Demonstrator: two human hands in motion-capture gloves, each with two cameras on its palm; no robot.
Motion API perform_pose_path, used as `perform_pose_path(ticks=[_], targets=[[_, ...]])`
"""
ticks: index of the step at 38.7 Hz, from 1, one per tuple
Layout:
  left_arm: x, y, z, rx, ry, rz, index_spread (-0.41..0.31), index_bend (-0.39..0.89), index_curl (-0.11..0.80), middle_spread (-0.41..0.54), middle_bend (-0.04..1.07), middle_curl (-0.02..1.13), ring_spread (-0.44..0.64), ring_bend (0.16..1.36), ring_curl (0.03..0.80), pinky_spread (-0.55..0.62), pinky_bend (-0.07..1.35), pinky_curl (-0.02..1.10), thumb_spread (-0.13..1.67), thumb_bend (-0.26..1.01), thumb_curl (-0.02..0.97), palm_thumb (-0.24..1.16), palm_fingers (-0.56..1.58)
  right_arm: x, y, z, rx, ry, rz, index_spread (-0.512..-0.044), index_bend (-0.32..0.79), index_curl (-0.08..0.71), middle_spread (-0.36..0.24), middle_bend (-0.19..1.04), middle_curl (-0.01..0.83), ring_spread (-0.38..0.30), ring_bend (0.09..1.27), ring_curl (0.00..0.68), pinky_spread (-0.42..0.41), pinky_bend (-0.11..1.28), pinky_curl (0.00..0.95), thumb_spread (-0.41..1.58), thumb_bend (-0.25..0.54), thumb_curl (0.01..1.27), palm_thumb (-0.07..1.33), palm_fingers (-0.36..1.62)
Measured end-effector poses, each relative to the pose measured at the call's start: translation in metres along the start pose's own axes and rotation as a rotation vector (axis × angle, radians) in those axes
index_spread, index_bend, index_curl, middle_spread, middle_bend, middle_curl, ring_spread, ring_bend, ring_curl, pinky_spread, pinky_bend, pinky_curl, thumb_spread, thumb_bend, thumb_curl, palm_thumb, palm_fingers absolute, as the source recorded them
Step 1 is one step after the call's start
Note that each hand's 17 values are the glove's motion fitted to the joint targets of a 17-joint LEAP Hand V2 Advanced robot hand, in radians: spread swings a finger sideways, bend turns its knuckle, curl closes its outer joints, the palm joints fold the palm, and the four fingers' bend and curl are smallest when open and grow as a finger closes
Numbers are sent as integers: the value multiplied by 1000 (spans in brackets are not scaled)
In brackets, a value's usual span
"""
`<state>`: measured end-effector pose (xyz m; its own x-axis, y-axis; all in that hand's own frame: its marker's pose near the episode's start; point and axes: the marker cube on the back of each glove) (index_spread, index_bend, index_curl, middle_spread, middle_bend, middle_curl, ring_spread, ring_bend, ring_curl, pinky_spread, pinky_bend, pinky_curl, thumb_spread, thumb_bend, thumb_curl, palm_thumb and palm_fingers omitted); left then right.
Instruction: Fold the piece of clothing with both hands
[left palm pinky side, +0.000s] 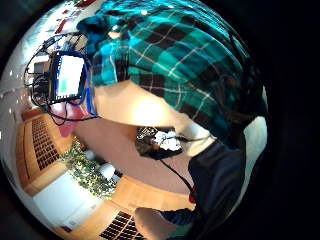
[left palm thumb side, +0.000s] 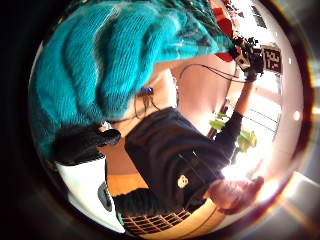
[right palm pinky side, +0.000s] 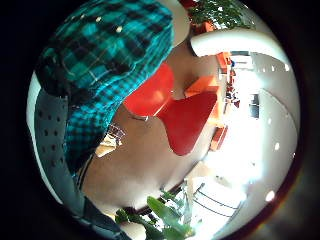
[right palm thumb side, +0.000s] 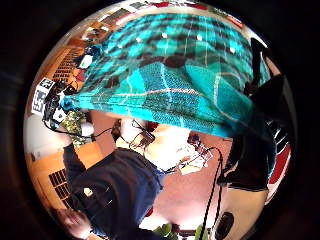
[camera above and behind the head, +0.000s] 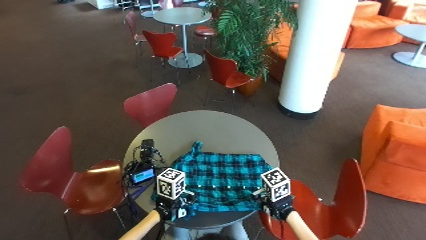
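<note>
A teal and black plaid shirt (camera above and behind the head: 223, 177) lies spread on the near half of a round grey table (camera above and behind the head: 200, 127). My left hand (camera above and behind the head: 177, 209) grips the shirt's near left corner and my right hand (camera above and behind the head: 279, 206) grips its near right corner, both at the table's front edge. In the left thumb side view the cloth (left palm thumb side: 100, 65) bunches over my curled gloved fingers (left palm thumb side: 82, 142). The right thumb side view shows the shirt's edge (right palm thumb side: 165, 75) stretched between both hands, with my right fingers (right palm thumb side: 255, 155) curled round it. The plaid (left palm pinky side: 170, 55) also fills the view beside my left little finger.
A small device with a lit screen (camera above and behind the head: 142, 174) and cables sits on the table's left side, next to the shirt. Red chairs (camera above and behind the head: 150, 102) ring the table, one close to my right (camera above and behind the head: 336, 200). A white pillar (camera above and behind the head: 313, 55) and a plant stand beyond.
</note>
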<state>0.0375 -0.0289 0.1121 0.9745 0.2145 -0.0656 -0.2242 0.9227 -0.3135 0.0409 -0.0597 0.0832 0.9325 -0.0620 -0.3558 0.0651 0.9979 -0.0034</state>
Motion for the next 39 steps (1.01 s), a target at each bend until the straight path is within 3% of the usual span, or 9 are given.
perform_pose_path(ticks=[5, 10, 13, 16, 20, 24, 31, 35, 39], targets=[[20, 33, -42, -6, 25, 74, -277, 150, 449, -312, 374, 501, -336, 457, 395, -404, 581, 428, 1063, 87, 538, 760, 1277, 8, 35, -53, 62, -16, 4, -269, 181, 400, -238, 309, 505, -259, 533, 458, -381, 553, 387, 535, -30, 626, 999, 1275], [20, 26, -88, 89, -46, 46, -280, 153, 451, -320, 398, 517, -346, 497, 413, -412, 598, 435, 1052, 66, 562, 763, 1286, 25, 24, -89, 100, -13, 49, -269, 185, 416, -238, 319, 513, -259, 523, 460, -383, 542, 385, 476, -31, 651, 990, 1268], [12, -4, -118, 179, -93, -27, -282, 164, 456, -324, 409, 526, -351, 509, 421, -414, 602, 438, 1048, 58, 578, 770, 1283, 40, 2, -107, 74, 39, 117, -269, 192, 426, -245, 322, 517, -260, 515, 461, -378, 533, 385, 443, -30, 664, 991, 1265], [-5, -66, -138, 219, -170, -158, -283, 163, 460, -325, 405, 530, -355, 524, 428, -415, 611, 442, 1029, 45, 594, 774, 1268, 58, -47, -110, 18, 99, 198, -270, 190, 434, -246, 317, 517, -261, 511, 462, -377, 532, 386, 422, -30, 676, 989, 1263], [-34, -147, -127, 95, -204, -325, -278, 161, 461, -325, 403, 534, -354, 521, 430, -408, 607, 442, 967, 25, 617, 797, 1236, 67, -112, -93, -89, 89, 265, -278, 159, 432, -246, 322, 520, -265, 509, 463, -375, 530, 385, 436, -34, 683, 978, 1254], [-45, -169, -110, 4, -154, -461, -280, 163, 463, -324, 399, 535, -350, 508, 430, -396, 584, 439, 941, 7, 631, 812, 1211, 54, -133, -79, -122, 45, 302, -284, 151, 427, -246, 320, 520, -270, 513, 464, -374, 536, 387, 469, -33, 685, 972, 1247], [-77, -207, -77, 69, -142, -616, -265, 144, 460, -307, 350, 521, -329, 470, 422, -364, 547, 434, 926, -27, 640, 807, 1103, 62, -175, -35, 138, -9, 480, -283, 154, 422, -243, 326, 524, -267, 508, 465, -357, 512, 385, 471, -32, 697, 973, 1213], [-90, -200, -87, 231, -161, -681, -222, 77, 428, -261, 222, 505, -290, 473, 432, -332, 571, 447, 1017, -86, 555, 630, 918, 73, -166, -36, 341, 30, 576, -286, 64, 384, -236, 254, 502, -258, 522, 467, -341, 555, 393, 654, -13, 677, 968, 1086], [-90, -176, -106, 306, -133, -667, -199, 74, 395, -237, 176, 484, -269, 466, 423, -311, 567, 443, 1065, -62, 501, 554, 900, 89, -144, -45, 347, 44, 603, -286, 84, 361, -232, 235, 494, -250, 505, 459, -318, 554, 391, 831, -20, 638, 932, 1088]])
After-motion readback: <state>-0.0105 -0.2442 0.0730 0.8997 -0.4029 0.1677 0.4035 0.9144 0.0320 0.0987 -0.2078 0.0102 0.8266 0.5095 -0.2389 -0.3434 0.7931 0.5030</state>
